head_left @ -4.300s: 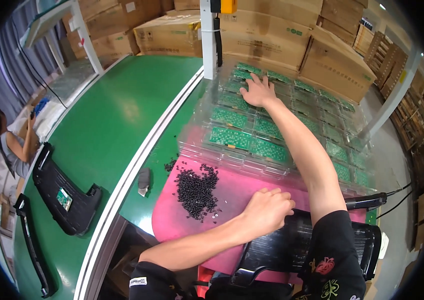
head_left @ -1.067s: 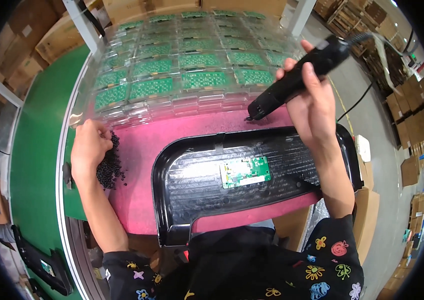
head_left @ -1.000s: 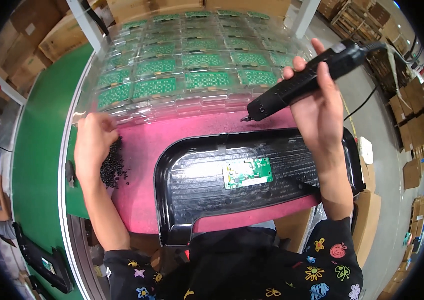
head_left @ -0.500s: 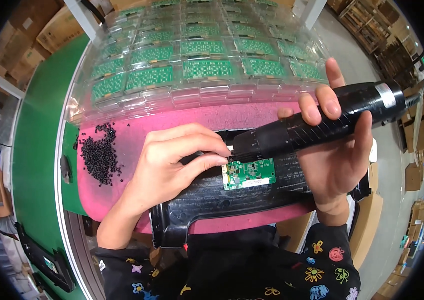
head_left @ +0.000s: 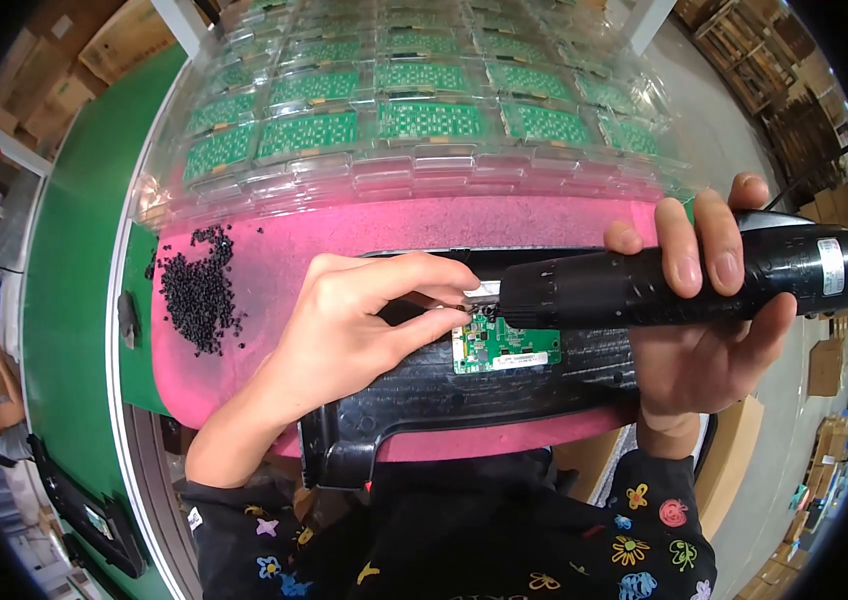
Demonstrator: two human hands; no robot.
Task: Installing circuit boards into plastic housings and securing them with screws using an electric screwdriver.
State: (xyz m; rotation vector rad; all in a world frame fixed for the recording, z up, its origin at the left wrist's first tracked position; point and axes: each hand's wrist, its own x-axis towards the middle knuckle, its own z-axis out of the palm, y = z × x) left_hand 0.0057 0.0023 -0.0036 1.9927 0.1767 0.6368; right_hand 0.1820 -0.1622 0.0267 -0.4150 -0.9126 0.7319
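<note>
My right hand (head_left: 689, 340) is wrapped round a black electric screwdriver (head_left: 594, 290), held almost level with its bit end pointing left. My left hand (head_left: 359, 325) is closed in a pinch at that bit end, where small black screws (head_left: 485, 311) show by the fingertips. Just below lies a green circuit board (head_left: 509, 347) with a white label strip, set in a long black plastic housing (head_left: 424, 405). The housing lies across a pink mat (head_left: 284, 235). The fingers partly hide the board's upper left corner, and the screwdriver covers its upper right part.
A heap of small black screws (head_left: 199, 300) lies at the mat's left. Clear plastic trays (head_left: 424, 165) of green boards stand behind the housing. On the green surface at left lie a dark small tool (head_left: 128, 320) and another black housing (head_left: 94, 510). A person's arm (head_left: 6, 400) shows far left.
The screwdriver has swung from tilted to nearly level, and its rear end has moved right and down with my right hand. My left hand has shifted slightly right, still pinching.
</note>
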